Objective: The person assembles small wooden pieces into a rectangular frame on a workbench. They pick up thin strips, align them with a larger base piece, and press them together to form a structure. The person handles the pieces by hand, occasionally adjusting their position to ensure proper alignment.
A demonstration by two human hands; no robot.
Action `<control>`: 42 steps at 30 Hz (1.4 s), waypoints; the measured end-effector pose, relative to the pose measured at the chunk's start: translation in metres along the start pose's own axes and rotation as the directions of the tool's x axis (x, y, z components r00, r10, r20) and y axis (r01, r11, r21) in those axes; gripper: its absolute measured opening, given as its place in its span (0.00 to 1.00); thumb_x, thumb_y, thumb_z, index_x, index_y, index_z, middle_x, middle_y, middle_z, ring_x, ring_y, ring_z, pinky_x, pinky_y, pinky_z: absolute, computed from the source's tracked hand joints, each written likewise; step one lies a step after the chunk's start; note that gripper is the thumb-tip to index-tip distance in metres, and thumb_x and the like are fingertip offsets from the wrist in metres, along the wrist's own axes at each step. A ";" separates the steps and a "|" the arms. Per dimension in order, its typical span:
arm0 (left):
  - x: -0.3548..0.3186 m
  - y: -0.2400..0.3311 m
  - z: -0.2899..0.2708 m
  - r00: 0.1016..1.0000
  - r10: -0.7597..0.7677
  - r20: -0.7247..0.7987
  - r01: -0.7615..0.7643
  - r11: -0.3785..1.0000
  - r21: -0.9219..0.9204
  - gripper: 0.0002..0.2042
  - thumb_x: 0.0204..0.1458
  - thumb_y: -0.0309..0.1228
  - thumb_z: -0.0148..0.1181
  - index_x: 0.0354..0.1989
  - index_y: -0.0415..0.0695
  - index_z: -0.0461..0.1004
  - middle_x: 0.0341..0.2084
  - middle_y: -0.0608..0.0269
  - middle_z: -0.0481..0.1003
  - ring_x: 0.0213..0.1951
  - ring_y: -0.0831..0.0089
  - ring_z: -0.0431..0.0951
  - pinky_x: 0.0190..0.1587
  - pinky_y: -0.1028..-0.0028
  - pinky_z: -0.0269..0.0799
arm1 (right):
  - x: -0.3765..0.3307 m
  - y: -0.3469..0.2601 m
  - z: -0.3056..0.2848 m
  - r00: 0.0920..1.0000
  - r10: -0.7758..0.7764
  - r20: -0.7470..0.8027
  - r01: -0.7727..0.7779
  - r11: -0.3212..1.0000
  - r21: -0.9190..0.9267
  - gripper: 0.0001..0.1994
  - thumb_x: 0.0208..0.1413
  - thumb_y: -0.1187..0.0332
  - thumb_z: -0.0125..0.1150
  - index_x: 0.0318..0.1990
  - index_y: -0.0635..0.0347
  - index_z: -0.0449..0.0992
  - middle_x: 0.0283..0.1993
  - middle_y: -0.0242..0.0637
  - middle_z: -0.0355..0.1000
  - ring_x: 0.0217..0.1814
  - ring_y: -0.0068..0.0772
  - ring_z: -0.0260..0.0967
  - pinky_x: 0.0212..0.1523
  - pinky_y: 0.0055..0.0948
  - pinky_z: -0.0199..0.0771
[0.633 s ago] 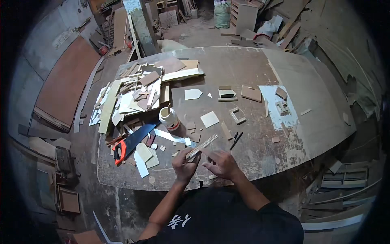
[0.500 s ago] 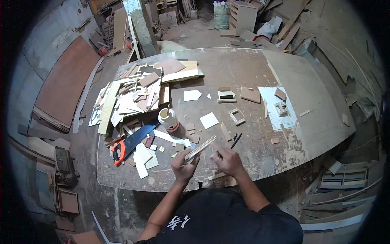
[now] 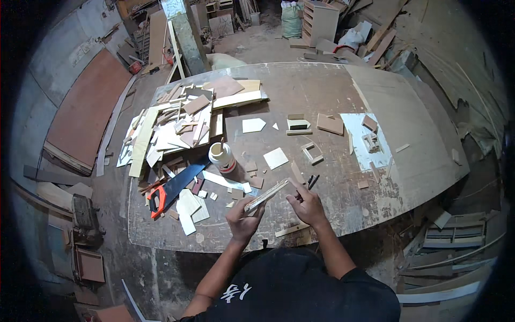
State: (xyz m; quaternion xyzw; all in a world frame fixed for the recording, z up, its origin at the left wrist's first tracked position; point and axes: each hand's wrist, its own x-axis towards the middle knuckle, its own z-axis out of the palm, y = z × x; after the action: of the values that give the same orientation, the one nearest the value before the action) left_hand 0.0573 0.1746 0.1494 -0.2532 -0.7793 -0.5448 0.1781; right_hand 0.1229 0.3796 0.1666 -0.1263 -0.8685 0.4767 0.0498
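My left hand (image 3: 242,220) is closed around the lower end of a narrow strip of pale wood (image 3: 270,194), which slants up to the right over the table. Beside the strip's far end is my right hand (image 3: 308,206), one finger stretched out toward it and the thumb apart. Whether that finger touches the wood, I cannot tell. Just above my right hand, two thin dark sticks (image 3: 313,181) show, their lower ends hidden by it. A white glue bottle (image 3: 222,160) with a brush handle in its mouth stands left of the strip.
On the worktable (image 3: 322,80), a handsaw (image 3: 179,185) with an orange handle lies left, below a heap of wood offcuts (image 3: 182,123). Small glued wood assemblies (image 3: 311,154) and a white sheet (image 3: 357,126) are at right. A wood strip (image 3: 292,231) lies near the front edge.
My right hand has moved slightly up and right, and its blurred finger now shows sharper, stretched toward the strip's end. My left hand and the strip stay nearly in place.
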 end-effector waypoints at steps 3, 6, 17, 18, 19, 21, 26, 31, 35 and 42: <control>-0.001 0.001 0.000 1.000 -0.023 0.014 0.022 0.999 0.027 0.11 0.42 0.28 0.72 0.32 0.40 0.77 0.25 0.56 0.78 0.27 0.64 0.80 0.30 0.70 0.72 | -0.001 0.010 0.009 0.989 -0.134 -0.070 0.130 0.989 -0.067 0.26 0.56 0.58 0.60 0.61 0.58 0.67 0.51 0.54 0.73 0.49 0.52 0.75 0.46 0.40 0.75; -0.002 0.002 0.000 0.999 -0.034 0.003 0.034 0.999 0.012 0.11 0.42 0.28 0.72 0.32 0.40 0.77 0.24 0.56 0.78 0.27 0.63 0.80 0.29 0.69 0.72 | -0.006 0.007 0.014 0.985 -0.166 -0.045 0.162 0.984 -0.068 0.27 0.56 0.58 0.61 0.62 0.57 0.67 0.35 0.48 0.74 0.34 0.47 0.74 0.35 0.39 0.73; -0.004 0.003 -0.003 1.000 -0.025 0.009 0.025 1.000 0.004 0.11 0.42 0.27 0.72 0.33 0.40 0.77 0.27 0.56 0.79 0.29 0.64 0.81 0.31 0.70 0.74 | -0.004 0.005 0.010 0.975 -0.181 -0.127 0.175 0.983 -0.061 0.25 0.54 0.62 0.61 0.61 0.53 0.69 0.31 0.47 0.74 0.31 0.42 0.74 0.35 0.36 0.73; -0.005 0.002 -0.003 1.000 -0.024 0.009 0.024 1.000 0.015 0.12 0.42 0.27 0.72 0.33 0.40 0.77 0.27 0.56 0.79 0.29 0.64 0.81 0.31 0.70 0.74 | -0.006 0.003 0.011 0.977 -0.186 -0.102 0.179 0.981 -0.076 0.25 0.55 0.61 0.61 0.61 0.54 0.68 0.31 0.46 0.74 0.32 0.44 0.74 0.35 0.37 0.73; -0.005 0.002 -0.003 1.000 -0.024 0.009 0.024 0.999 0.026 0.12 0.42 0.27 0.73 0.33 0.40 0.77 0.27 0.56 0.79 0.29 0.63 0.81 0.31 0.70 0.74 | -0.008 0.000 0.012 0.979 -0.190 -0.076 0.183 0.979 -0.092 0.26 0.56 0.59 0.60 0.62 0.54 0.68 0.30 0.46 0.74 0.33 0.46 0.74 0.35 0.39 0.73; -0.005 0.001 -0.004 1.000 -0.025 0.009 0.025 0.999 0.043 0.12 0.42 0.27 0.73 0.33 0.40 0.77 0.27 0.56 0.79 0.29 0.63 0.81 0.31 0.70 0.74 | -0.011 -0.002 0.014 0.975 -0.220 -0.042 0.216 0.973 -0.083 0.26 0.56 0.57 0.60 0.62 0.54 0.67 0.30 0.45 0.74 0.33 0.48 0.74 0.35 0.41 0.73; -0.006 0.004 -0.005 1.000 -0.015 -0.012 0.015 0.999 0.038 0.12 0.41 0.28 0.73 0.33 0.41 0.77 0.27 0.56 0.79 0.29 0.62 0.81 0.31 0.70 0.74 | -0.010 0.003 0.015 0.983 -0.170 -0.072 0.168 0.985 -0.030 0.27 0.57 0.57 0.59 0.62 0.56 0.67 0.40 0.50 0.76 0.42 0.51 0.75 0.41 0.41 0.75; -0.007 0.005 -0.004 0.999 -0.041 -0.007 0.042 0.998 0.036 0.12 0.40 0.27 0.73 0.33 0.41 0.77 0.26 0.56 0.79 0.29 0.63 0.80 0.31 0.70 0.73 | -0.006 0.001 0.016 0.971 -0.198 -0.132 0.192 0.980 -0.056 0.26 0.58 0.56 0.58 0.61 0.58 0.67 0.45 0.54 0.75 0.46 0.54 0.75 0.44 0.41 0.75; -0.006 0.007 -0.005 0.998 -0.056 0.007 0.056 0.997 0.044 0.12 0.39 0.25 0.73 0.33 0.41 0.78 0.27 0.56 0.79 0.29 0.63 0.80 0.32 0.70 0.73 | -0.016 -0.006 0.017 0.980 -0.199 0.016 0.199 0.980 -0.011 0.26 0.57 0.57 0.59 0.61 0.54 0.68 0.31 0.48 0.73 0.33 0.48 0.74 0.36 0.41 0.73; -0.007 0.006 -0.008 0.999 -0.041 0.011 0.040 0.999 0.033 0.12 0.40 0.25 0.73 0.34 0.41 0.77 0.27 0.56 0.79 0.29 0.63 0.80 0.33 0.70 0.74 | -0.010 0.002 0.010 0.993 -0.098 -0.071 0.098 0.995 0.002 0.25 0.57 0.59 0.59 0.61 0.57 0.68 0.40 0.52 0.75 0.41 0.50 0.75 0.41 0.41 0.74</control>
State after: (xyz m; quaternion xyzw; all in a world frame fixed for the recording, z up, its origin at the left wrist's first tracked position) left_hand 0.0669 0.1675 0.1527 -0.2375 -0.7941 -0.5340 0.1668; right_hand 0.1307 0.3695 0.1600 -0.1001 -0.8700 0.4713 0.1042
